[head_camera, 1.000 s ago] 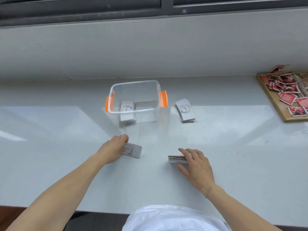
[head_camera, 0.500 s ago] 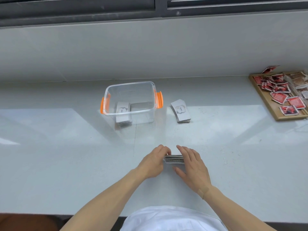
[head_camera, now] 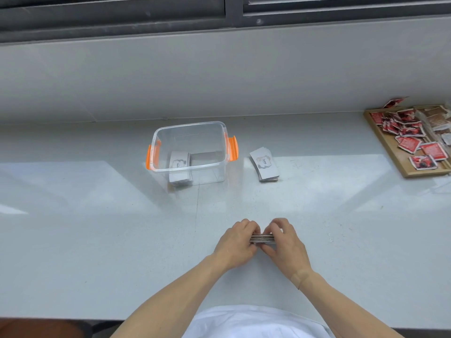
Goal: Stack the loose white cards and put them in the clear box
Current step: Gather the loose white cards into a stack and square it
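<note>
A stack of white cards [head_camera: 262,238] is pinched between the left hand [head_camera: 236,242] and right hand [head_camera: 286,242] near the front edge of the worktop [head_camera: 97,228] — long axis left to right, card edges toward the camera. Both hands are closed on its ends. The clear box [head_camera: 190,152], orange-latched, sits toward the back edge and holds a pile [head_camera: 180,167]. Another pile [head_camera: 264,164] lies just beside it on the right, top card reading "love".

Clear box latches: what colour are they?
Orange, one latch on each short end of the clear box; head view.
</note>
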`<state>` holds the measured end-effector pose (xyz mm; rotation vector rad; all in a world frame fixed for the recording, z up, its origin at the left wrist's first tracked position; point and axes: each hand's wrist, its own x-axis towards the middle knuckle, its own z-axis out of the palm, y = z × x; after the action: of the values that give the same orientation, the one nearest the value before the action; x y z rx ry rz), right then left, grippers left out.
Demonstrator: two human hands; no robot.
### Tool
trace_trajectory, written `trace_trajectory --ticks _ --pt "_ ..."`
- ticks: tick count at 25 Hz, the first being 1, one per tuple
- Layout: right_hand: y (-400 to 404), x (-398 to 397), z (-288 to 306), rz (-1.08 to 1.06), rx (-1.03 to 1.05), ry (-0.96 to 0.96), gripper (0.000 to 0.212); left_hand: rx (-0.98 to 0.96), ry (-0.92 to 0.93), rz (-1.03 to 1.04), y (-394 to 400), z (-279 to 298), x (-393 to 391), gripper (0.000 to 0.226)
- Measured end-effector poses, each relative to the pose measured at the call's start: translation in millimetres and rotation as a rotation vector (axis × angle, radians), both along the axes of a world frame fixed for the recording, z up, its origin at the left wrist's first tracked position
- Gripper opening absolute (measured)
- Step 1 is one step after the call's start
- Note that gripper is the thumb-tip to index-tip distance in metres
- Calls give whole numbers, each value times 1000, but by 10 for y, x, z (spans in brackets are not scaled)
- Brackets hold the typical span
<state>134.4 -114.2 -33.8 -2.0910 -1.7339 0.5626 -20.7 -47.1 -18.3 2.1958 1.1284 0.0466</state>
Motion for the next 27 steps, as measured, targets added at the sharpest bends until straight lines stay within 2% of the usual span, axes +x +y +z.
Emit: trace_trajectory --ticks 2,4,7,12,16,21,27 --pt "16 41 25 63 -16 -155 28 43 56 4 -37 -32 -25 26" --pt "20 56 33 78 -42 -216 29 68 96 16 -56 -58 -24 26" --pt "29 60 49 101 -22 -200 30 85 112 15 -32 -51 -8 25" --pt "72 74 145 97 119 -232 27 178 13 59 47 -13 12 23" --pt "-1 4 103 73 19 -244 27 196 133 -27 21 -45 18 22" --pt "9 -56 182 56 36 -253 25 241 86 -18 77 -49 -41 19" --pt "-63 -161 72 15 -118 -249 25 236 135 -124 79 -142 -170 20"
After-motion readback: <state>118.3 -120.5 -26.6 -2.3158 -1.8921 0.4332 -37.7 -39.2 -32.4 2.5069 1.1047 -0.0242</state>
